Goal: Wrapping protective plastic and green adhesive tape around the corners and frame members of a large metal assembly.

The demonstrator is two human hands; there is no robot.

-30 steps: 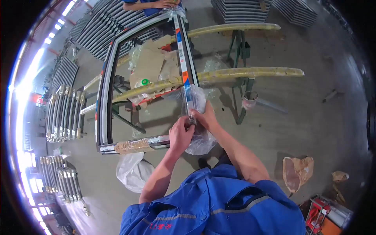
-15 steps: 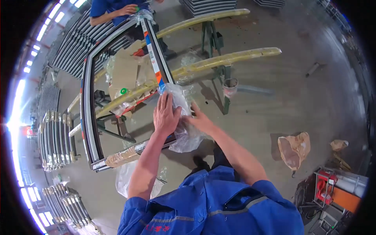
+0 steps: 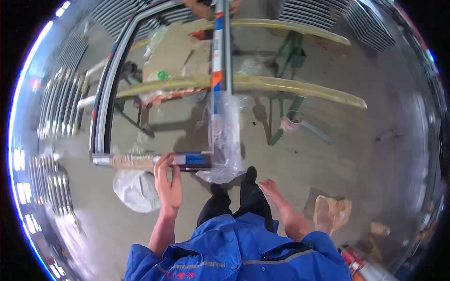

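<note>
A large rectangular metal frame [image 3: 101,114], like a door or window frame, lies across two padded supports. My left hand [image 3: 168,187] is at its near bar, fingers over the top edge and thumb on the near side, beside a strip of brown tape [image 3: 133,160]. Clear plastic film [image 3: 228,140] wraps the near right corner and hangs below it. Striped orange, blue and white tape [image 3: 217,61] runs along the right bar. Away from the frame, my right hand [image 3: 270,188] is low beside my right leg, fingers loosely apart, holding nothing visible.
Padded yellow beams [image 3: 300,89] rest on green stands [image 3: 293,54]. Cardboard [image 3: 176,49] shows through the frame. At the far end are a co-worker's hands [image 3: 199,8]. A bucket [image 3: 292,121], a white bag [image 3: 137,191] and a brown bag [image 3: 332,213] are on the floor. Stacked metal profiles [image 3: 61,105] stand left.
My left hand has gone from the film-wrapped right bar to the near bar. My right hand has left the film and dropped to my side. The view has shifted and turned.
</note>
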